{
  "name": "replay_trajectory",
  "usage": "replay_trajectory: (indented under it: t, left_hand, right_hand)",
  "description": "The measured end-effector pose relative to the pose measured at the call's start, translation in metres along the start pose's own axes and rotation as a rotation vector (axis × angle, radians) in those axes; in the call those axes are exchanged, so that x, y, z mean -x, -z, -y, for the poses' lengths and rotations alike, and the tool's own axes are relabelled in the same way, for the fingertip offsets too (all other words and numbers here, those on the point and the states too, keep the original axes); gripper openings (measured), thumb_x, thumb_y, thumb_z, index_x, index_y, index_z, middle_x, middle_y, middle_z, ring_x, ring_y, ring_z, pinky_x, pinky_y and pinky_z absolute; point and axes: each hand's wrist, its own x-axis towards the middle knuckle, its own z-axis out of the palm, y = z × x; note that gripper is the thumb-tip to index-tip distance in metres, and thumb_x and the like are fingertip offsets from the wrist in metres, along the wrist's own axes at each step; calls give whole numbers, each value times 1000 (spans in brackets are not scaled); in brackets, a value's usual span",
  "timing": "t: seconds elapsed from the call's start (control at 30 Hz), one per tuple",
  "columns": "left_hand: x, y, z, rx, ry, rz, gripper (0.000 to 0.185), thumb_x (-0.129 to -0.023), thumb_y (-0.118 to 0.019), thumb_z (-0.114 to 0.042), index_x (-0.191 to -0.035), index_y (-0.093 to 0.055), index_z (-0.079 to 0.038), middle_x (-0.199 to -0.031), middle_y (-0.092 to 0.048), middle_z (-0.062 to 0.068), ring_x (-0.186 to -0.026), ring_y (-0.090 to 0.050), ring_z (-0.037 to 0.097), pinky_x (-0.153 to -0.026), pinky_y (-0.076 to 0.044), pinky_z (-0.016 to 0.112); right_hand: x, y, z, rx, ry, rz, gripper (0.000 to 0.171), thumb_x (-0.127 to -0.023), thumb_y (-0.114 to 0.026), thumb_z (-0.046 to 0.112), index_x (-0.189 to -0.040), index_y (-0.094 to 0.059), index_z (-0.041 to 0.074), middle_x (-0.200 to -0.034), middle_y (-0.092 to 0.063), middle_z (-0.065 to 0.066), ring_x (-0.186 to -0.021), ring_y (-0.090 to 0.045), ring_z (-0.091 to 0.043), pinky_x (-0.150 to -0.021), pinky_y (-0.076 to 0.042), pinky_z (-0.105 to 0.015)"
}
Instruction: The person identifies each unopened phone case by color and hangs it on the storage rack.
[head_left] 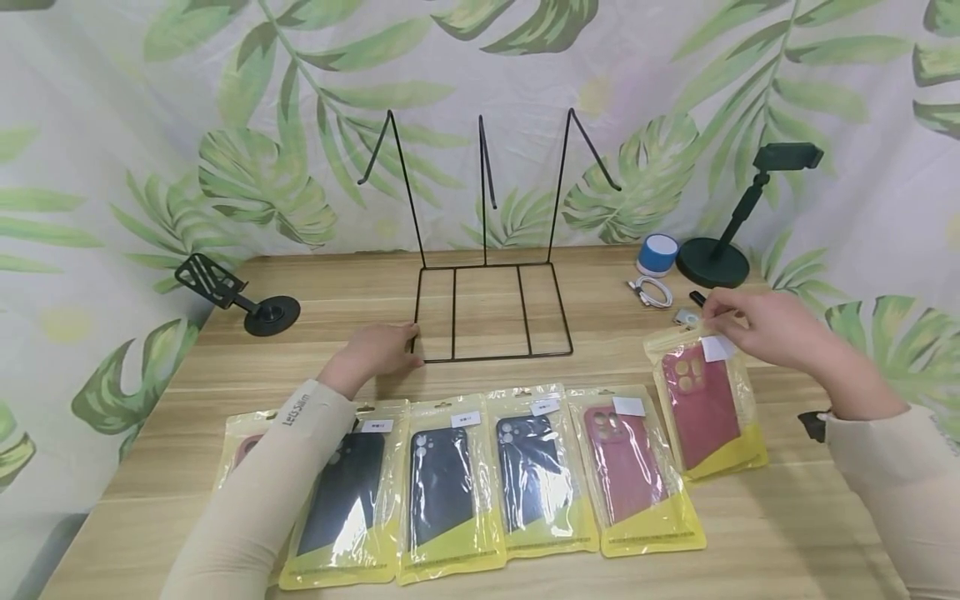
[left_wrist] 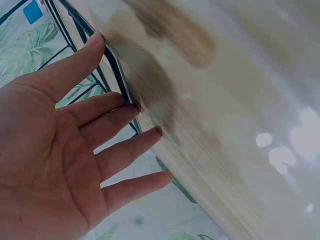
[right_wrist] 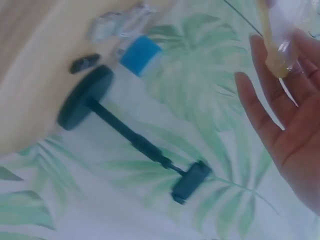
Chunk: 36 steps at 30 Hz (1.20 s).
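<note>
The left hand (head_left: 378,350) lay flat on the worktop (head_left: 750,533) with its fingers (left_wrist: 117,112) straight and spread, their tips touching the front left corner of the black wire rack (head_left: 491,312); it held nothing. The left sleeve (head_left: 270,483) crossed two of the bagged phone cases, hiding most of the leftmost packet (head_left: 238,446) and part of the dark one beside it.

The right hand (head_left: 757,325) pinched the top edge of a red phone case packet (head_left: 705,404), which lay on the worktop at the right end of the row, slightly above the other packets and tilted. From the head camera the fingertips covered the packet's hang tab, so the exact pinch was hard to read. The right wrist view showed only the packet's yellow corner (right_wrist: 277,62) against the fingers (right_wrist: 260,107); the rest was cut off.

Behind that hand, a small black item (head_left: 697,297) and a grey one (head_left: 684,317) were too small to identify. A blue speaker (head_left: 657,252), a coiled white cable (head_left: 651,291) and a green phone stand (head_left: 731,242) stood near the back edge. The left wrist picture was blurred across the worktop.
</note>
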Motion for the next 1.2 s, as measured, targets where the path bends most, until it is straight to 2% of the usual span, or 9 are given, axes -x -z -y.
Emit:
replay_trajectory:
  t: [0.17,0.37,0.5,0.67,0.77,0.87,0.97,1.07,1.2]
  left_hand:
    - [2,1,0,6,-6,2,71,-98,-60,-41,-152,-37,-3,-157,-36,18,-140,-41,43,-115,-36,55]
    - [3,1,-2,20,-11,5,71,-98,-60,-40,-153,-35,-2,-157,-36,19,-140,-42,43,-116,-35,55]
    - [3,1,-2,19,-7,-4,70,-98,-60,-39,-152,-36,-3,-156,-39,19,-139,-43,43,-116,-35,56]
    - [4,2,-2,17,0,-8,70,-97,-61,-40,-152,-37,-3,-155,-39,19,-139,-42,43,-116,-34,56]
    - [5,2,-1,12,0,-9,70,-97,-61,-40,-152,-38,-3,-156,-39,18,-139,-43,43,-116,-35,56]
    - [6,2,-1,2,-4,-15,70,-97,-62,-40,-151,-39,-3,-155,-40,18,-138,-44,43,-115,-36,57]
    - [7,3,-2,-3,-7,-18,69,-97,-62,-40,-151,-39,-3,-155,-41,18,-138,-45,43,-114,-37,57]
    - [8,4,-3,-4,-8,-15,69,-97,-62,-40,-151,-40,-3,-155,-41,18,-138,-45,43,-113,-37,57]
    - [7,3,-2,-8,-5,-13,69,-97,-61,-41,-151,-40,-3,-154,-41,18,-137,-45,43,-113,-38,57]
  right_hand:
    - [3,18,12,30,82,-90,17,-86,-72,7,-91,-65,22,-90,-73,1,-77,-65,-20,-60,-48,-36]
    - [-3,39,21,-8,300,-287,29,-75,-76,-5,-89,-65,18,-84,-70,6,-75,-63,-13,-66,-48,-24]
    - [-19,52,28,-28,369,-404,19,-80,-69,-6,-90,-66,10,-82,-70,-2,-71,-59,-12,-66,-44,-20]
    - [-46,61,46,-59,316,-547,7,-88,-67,-3,-94,-65,0,-84,-71,-10,-69,-54,-4,-61,-38,-17]
    - [-62,63,58,-87,250,-600,8,-90,-67,0,-98,-65,-2,-86,-73,-13,-72,-65,-13,-62,-38,-14]
    - [-77,63,69,-118,160,-605,8,-94,-64,6,-99,-64,-1,-88,-74,-14,-79,-71,-29,-68,-41,-14]
    - [-88,62,75,-142,96,-597,12,-97,-60,11,-101,-63,0,-88,-73,-15,-80,-70,-35,-72,-48,-25]
    - [-95,60,78,-148,84,-585,13,-99,-58,11,-102,-62,-1,-89,-73,-17,-79,-70,-35,-73,-53,-40]
    - [-103,59,79,-152,75,-560,14,-100,-56,12,-102,-61,-1,-89,-72,-17,-80,-69,-35,-73,-53,-45]
